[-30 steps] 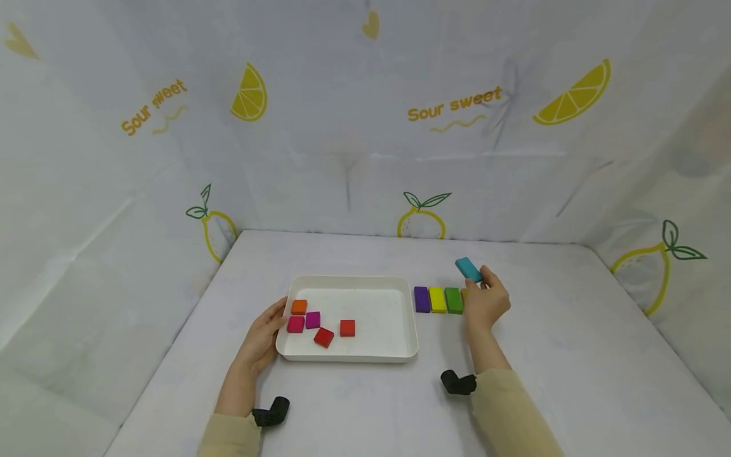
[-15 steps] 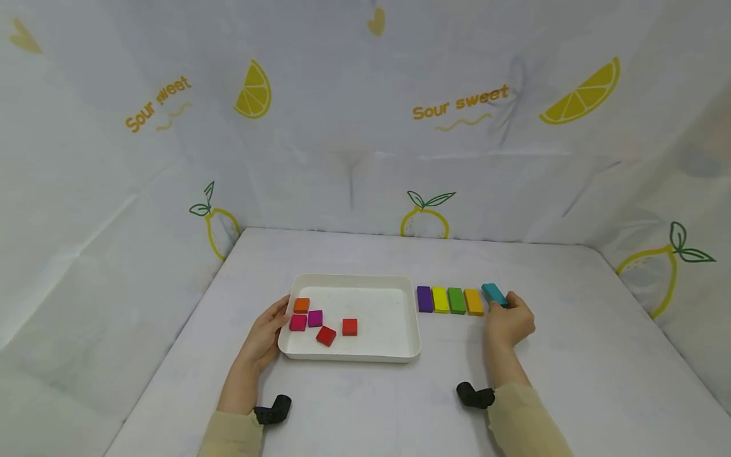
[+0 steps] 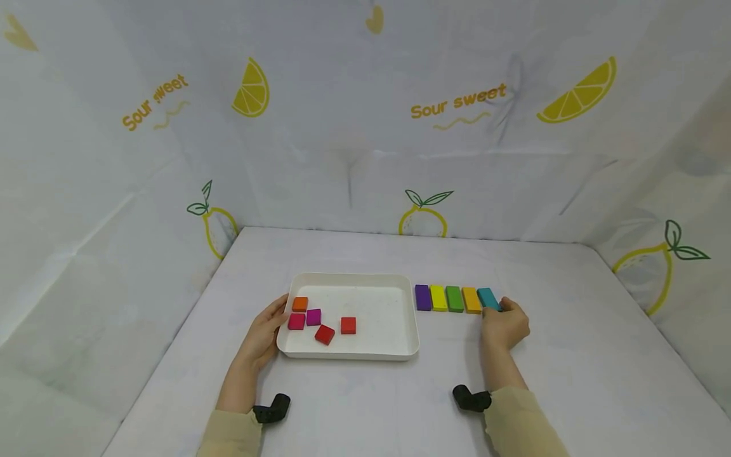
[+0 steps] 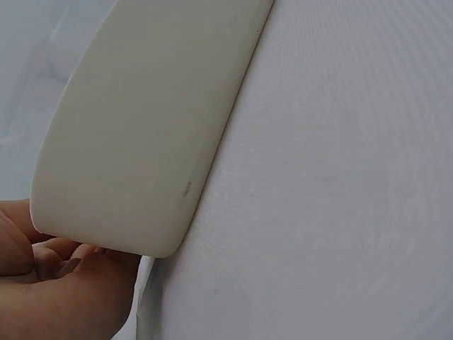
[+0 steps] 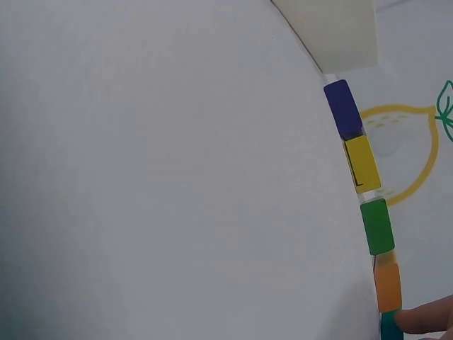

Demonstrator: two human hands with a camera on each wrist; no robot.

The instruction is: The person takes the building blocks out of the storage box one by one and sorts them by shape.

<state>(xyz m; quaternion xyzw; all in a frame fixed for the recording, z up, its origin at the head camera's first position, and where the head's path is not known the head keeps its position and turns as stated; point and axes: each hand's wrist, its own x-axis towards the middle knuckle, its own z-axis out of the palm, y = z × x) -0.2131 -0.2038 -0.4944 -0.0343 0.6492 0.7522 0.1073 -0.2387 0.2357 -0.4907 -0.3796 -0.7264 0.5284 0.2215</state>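
Four blocks (image 3: 454,299) line up beside the tray (image 3: 349,355) our left hand (image 3: 263,333) grips, and our right hand (image 3: 505,325) pinches the blue block (image 3: 488,297) at their right end, apparently placing it, which calls next for gentle release.

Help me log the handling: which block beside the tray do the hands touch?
The blue block, farthest from the tray: the right hand touches it, not the purple, yellow, green or orange block.

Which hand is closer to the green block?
Right. The right hand holds the blue block, two right of the green block; the left hand is well to its left, across the tray.
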